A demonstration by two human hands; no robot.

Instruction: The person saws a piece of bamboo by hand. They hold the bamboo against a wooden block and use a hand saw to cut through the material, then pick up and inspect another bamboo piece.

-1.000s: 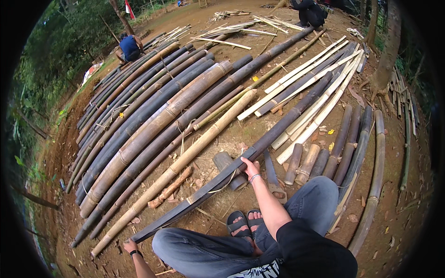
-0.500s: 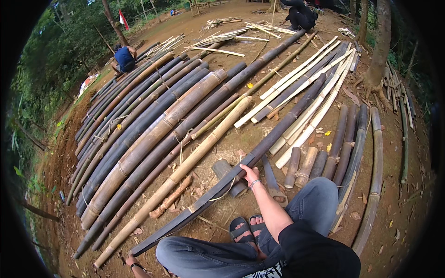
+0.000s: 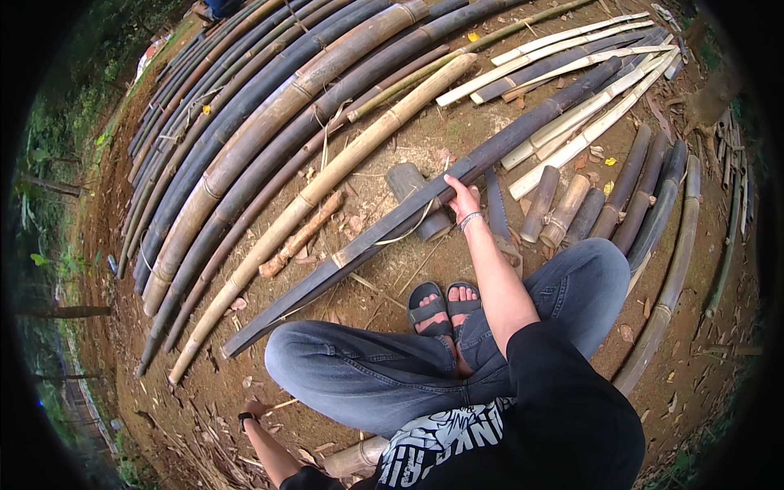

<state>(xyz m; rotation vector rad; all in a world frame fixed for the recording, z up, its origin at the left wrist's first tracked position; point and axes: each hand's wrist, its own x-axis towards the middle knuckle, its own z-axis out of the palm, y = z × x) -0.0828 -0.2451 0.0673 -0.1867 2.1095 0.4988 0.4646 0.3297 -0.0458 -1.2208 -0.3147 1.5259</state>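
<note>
A long dark split bamboo pole [image 3: 392, 224] lies slantwise before me, propped on a short thick bamboo piece [image 3: 404, 181]. My right hand [image 3: 463, 198] is closed round the pole's near edge, just past that support. Down at the lower left, away from the pole, my left hand [image 3: 256, 407] is low over the ground with its fingers curled. A thin pale stick-like thing [image 3: 283, 403] juts from beside it; whether I hold that or something else is hard to make out. A saw blade [image 3: 496, 204] lies right of my right hand.
Many long bamboo poles [image 3: 237, 163] lie side by side at the left. A tan pole [image 3: 327, 180] is nearest. Pale split strips [image 3: 563, 151] lie at the far right, with short cut pieces [image 3: 565, 211] nearer. My sandalled feet [image 3: 433, 310] are below the pole.
My left hand has let go of the pole's near end and moved down and back beside my knee. My right hand keeps its grip. The view has tilted downward.
</note>
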